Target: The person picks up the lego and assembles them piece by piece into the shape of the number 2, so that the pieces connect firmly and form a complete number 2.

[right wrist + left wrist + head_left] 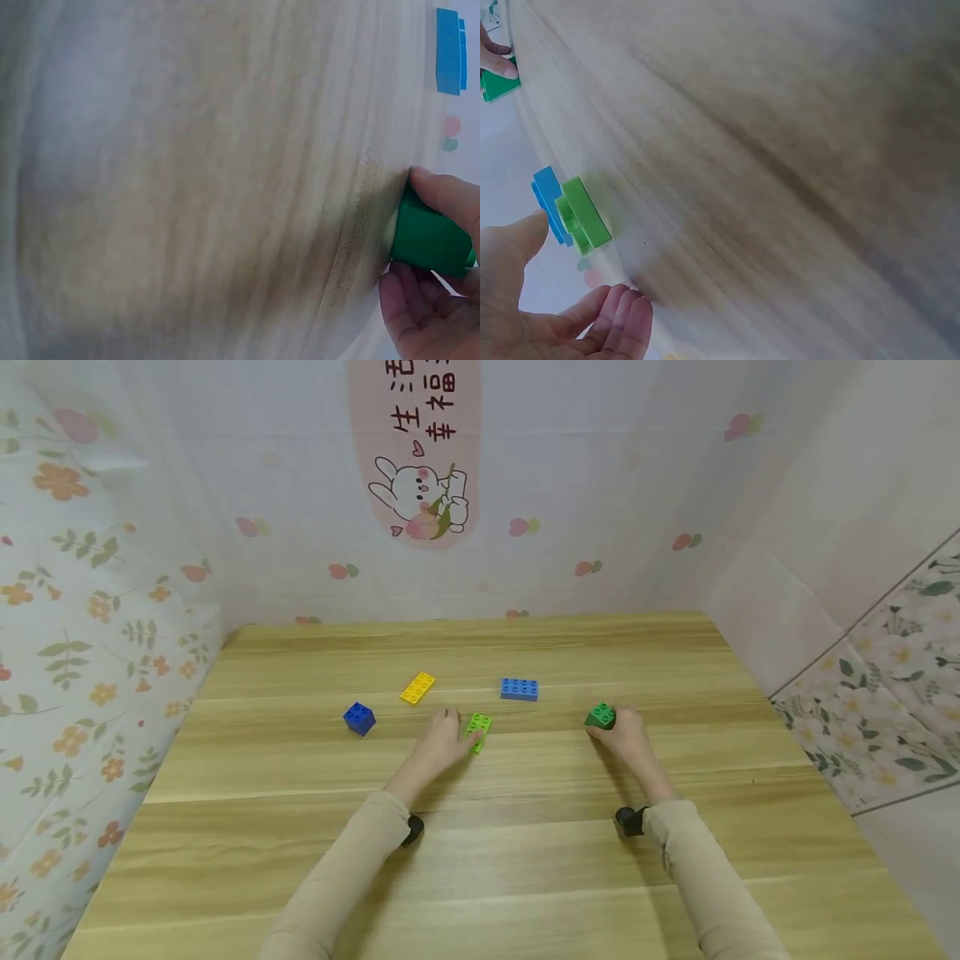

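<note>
My left hand (437, 745) is by a flat lime-green toy brick (478, 727) with studs on top. Its thumb overlaps the brick's near edge in the head view. In the left wrist view, the thumb and relaxed fingers (622, 319) are spread well apart with nothing between them. On the right, my right hand (628, 737) holds a dark green cube-like brick (601, 716) resting on the table. Seen from the right wrist, the thumb is on one side of the green brick (429, 234) and the fingers are on the other.
A blue brick (519, 690) lies behind, between the two green ones. To the left are a flat yellow brick (417, 688) and a dark blue cube-like brick (359, 719). The wooden table (495, 860) ends at a patterned cloth (585, 510) at the back.
</note>
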Tool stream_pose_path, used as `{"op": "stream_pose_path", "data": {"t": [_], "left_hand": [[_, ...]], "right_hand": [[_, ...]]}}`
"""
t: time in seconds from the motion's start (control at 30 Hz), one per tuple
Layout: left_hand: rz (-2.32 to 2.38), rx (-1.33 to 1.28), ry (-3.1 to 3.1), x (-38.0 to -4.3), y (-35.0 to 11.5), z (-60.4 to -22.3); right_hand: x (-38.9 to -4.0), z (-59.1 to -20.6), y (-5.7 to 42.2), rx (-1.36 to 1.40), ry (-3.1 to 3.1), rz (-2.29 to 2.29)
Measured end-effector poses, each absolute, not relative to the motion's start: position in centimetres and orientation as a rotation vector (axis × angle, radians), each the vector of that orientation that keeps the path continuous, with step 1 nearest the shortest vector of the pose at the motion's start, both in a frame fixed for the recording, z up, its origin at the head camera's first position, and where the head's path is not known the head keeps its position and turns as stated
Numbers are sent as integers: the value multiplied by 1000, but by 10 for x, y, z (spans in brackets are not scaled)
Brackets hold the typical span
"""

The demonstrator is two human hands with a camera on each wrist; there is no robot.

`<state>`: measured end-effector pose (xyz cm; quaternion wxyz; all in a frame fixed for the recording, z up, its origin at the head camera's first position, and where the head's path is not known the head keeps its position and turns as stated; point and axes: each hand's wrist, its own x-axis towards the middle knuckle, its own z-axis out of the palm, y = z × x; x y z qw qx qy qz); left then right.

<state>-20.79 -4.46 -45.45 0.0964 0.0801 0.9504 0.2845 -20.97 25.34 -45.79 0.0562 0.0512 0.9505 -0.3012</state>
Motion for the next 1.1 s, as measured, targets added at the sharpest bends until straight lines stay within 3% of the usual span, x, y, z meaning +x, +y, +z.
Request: {"op": "stream_pose_path", "data": {"t": [0.63,0.87,1.1], "left_hand": [[679,308,2878,-193,-35,-453],[624,398,2740,-206,-40,-442],[629,297,2565,-217,-47,-424]], "right_hand": [[-215,-454,256,148,2836,-886],[-218,-448,253,124,2822,-893],[-219,-440,247,83,2812,-869]]}}
